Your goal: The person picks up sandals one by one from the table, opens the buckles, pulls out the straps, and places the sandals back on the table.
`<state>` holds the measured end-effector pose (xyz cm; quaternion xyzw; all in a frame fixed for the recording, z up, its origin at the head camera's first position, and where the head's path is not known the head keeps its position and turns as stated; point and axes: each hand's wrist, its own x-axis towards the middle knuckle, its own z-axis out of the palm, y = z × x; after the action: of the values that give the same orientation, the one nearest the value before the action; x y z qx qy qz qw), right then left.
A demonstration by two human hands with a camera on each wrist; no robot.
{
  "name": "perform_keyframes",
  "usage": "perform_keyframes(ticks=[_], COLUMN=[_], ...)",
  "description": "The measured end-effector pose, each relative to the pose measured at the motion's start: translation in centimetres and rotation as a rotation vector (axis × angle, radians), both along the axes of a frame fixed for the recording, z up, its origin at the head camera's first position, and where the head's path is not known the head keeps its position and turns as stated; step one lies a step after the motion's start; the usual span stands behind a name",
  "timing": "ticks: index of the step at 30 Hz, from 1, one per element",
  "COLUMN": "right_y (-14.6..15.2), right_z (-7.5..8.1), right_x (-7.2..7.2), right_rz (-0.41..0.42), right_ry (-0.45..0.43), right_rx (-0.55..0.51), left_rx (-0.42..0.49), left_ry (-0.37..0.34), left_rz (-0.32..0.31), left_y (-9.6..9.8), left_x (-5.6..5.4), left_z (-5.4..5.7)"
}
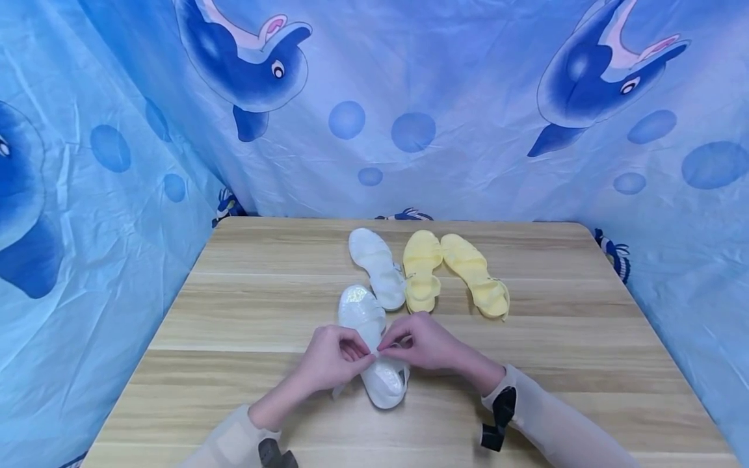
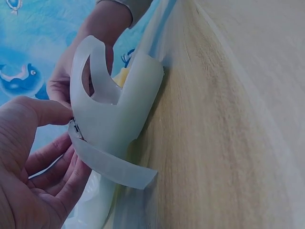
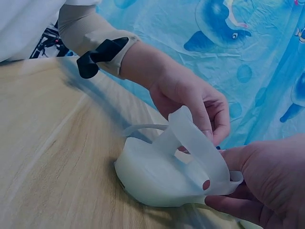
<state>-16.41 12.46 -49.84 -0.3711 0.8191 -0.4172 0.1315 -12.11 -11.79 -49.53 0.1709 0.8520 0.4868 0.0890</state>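
Left hand (image 1: 330, 361), right hand (image 1: 426, 344): both grips pinching translucent white strap (image 2: 114, 168) of glossy white plastic sandal (image 1: 359, 311), directly below; long axis far-left to near-right; hands equally near.

Makeshift curtained booth: blue dolphin-print sheeting (image 1: 474, 143) hung round three sides of wood-grain table (image 1: 257, 299).

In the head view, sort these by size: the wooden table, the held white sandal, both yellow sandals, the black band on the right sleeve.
1. Wooden table
2. Held white sandal
3. Left yellow sandal and right yellow sandal: too alike to rank
4. Black band
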Motion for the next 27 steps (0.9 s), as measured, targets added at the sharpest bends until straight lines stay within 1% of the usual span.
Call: perform_keyframes(ticks=[4,9,14,19,23,27], right_y=[-0.24,-0.5,-0.15,0.09,-0.21,-0.73], right_z=[0.37,0.75,0.36,-0.12,0.01,0.46], right_x=[-0.17,-0.33,-0.32,-0.33,-0.32,-0.34], right_rz=[0.032,0.057,0.049,0.033,0.033,0.038], right_ry=[0.005,0.009,-0.009,-0.009,0.017,0.022], right_rx=[-0.01,0.004,0.022,-0.008,-0.015,0.0], left_rx=[0.004,0.008,0.007,-0.001,-0.001,-0.002], left_ry=[0.012,0.007,0.0,0.006,0.02,0.011], left_rz=[0.005,0.007,0.007,0.004,-0.003,0.001], left_y=[-0.07,-0.2,-0.36,-0.35,-0.24,-0.2], left_x=[0.0,0.09,0.2,0.24,0.21,0.33], left_z=[0.05,0.04,0.06,0.09,0.04,0.1])
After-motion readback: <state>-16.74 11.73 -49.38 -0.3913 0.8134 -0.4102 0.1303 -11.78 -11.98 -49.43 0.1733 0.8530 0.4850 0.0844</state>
